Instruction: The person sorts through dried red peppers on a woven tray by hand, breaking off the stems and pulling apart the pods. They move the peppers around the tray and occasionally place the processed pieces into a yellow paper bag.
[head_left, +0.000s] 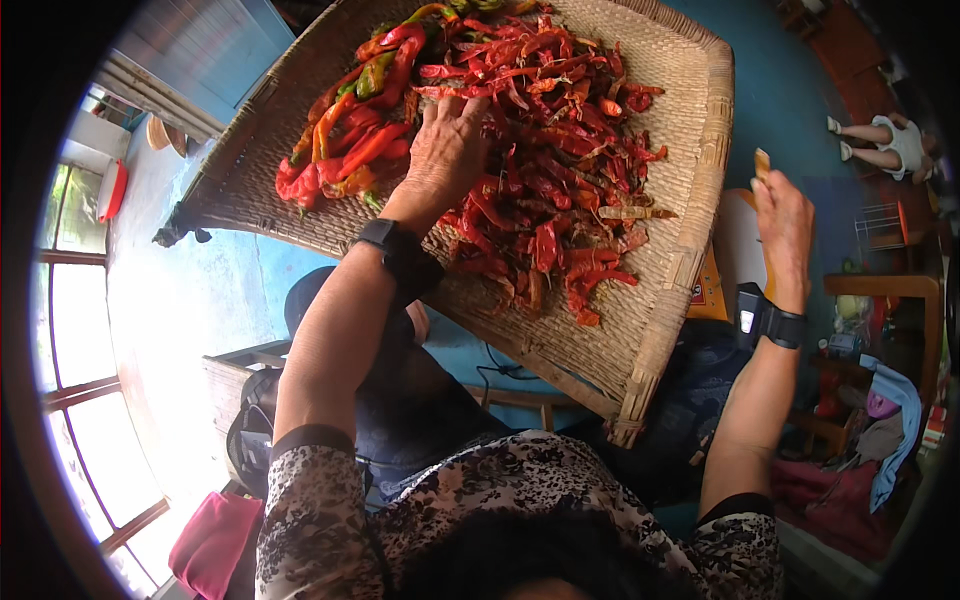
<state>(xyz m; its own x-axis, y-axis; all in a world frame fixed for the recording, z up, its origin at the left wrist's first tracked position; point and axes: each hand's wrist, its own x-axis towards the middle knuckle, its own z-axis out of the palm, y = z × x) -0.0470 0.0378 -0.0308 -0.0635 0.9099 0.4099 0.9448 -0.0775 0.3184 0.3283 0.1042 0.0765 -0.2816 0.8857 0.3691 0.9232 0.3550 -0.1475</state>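
A woven bamboo winnowing basket (679, 142) lies tilted across my lap. Dried red chili peppers (547, 142) are heaped over its middle and right. Fresher red, orange and green peppers (360, 142) lie on its left side. My left hand (450, 142) is down among the peppers, between the two groups; its fingertips are partly hidden, so a grip cannot be made out. Off the basket's right edge, my right hand (784, 214) pinches a pale brownish dried pepper (762, 161) between thumb and fingers. A similar pale pepper (637, 213) rests on the heap's right side.
Below my right hand is an orange and white bag (709, 292) bearing print. A wooden chair (885, 285) with cloths stands at right; beyond it is a small figure in white (900, 146). Pink cloth (214, 544) lies lower left, near a bright window (82, 337).
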